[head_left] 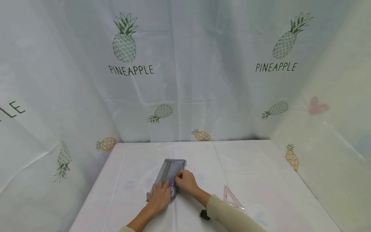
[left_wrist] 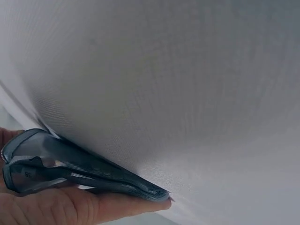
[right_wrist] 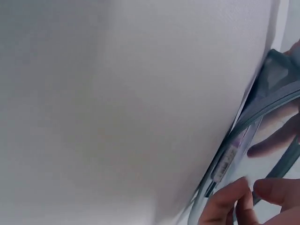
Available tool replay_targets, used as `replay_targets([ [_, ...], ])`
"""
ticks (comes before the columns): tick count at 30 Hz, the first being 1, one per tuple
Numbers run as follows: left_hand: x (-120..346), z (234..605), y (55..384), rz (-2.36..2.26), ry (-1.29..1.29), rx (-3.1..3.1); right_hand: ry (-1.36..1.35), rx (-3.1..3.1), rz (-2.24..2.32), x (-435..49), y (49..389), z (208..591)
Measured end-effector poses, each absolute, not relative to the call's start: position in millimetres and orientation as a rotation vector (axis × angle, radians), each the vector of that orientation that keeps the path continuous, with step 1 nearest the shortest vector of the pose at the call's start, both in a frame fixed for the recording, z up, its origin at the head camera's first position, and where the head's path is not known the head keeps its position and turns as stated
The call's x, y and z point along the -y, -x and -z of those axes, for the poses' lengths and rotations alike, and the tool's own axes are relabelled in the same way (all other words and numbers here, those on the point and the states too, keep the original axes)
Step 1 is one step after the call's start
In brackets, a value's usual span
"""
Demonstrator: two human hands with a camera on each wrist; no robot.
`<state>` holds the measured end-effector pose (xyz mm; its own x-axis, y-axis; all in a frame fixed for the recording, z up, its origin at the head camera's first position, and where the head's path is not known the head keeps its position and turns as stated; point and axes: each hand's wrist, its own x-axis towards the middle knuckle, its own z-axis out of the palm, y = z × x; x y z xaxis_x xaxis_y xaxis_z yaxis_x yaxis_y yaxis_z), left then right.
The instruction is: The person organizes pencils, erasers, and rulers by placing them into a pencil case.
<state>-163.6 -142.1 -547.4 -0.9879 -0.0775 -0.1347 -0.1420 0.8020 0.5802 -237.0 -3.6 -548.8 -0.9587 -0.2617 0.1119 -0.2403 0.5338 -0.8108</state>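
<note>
sleeve clip: one small black object [head_left: 204, 215] by the right forearm, can't tell what it is
set square: one, pink clear triangle [head_left: 232, 197], flat on the table [head_left: 261, 167], right of both hands
left hand [head_left: 158, 198]: flat on the pouch's near end, pinning it steady
right hand [head_left: 186, 181]: fingertips pinching the pouch's right edge, likely at the zip
pencil pouch [head_left: 169, 172]: one, grey mesh, mid-table, pens inside

Grey translucent mesh zip pouch [head_left: 169, 175], flat on the white tabletop.
Lies angled, far end tipped rightward; holds thin pencils visible through the mesh; near end covered by both hands.
</note>
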Motion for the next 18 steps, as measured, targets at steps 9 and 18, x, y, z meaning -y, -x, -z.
replay_targets([
  [9,142,548,164,-0.925,0.145,-2.899,0.505,-3.044,1.219,-10,233,534],
  [18,144,546,166,-0.914,0.145,-2.868,0.466,-3.139,0.856,-23,229,535],
])
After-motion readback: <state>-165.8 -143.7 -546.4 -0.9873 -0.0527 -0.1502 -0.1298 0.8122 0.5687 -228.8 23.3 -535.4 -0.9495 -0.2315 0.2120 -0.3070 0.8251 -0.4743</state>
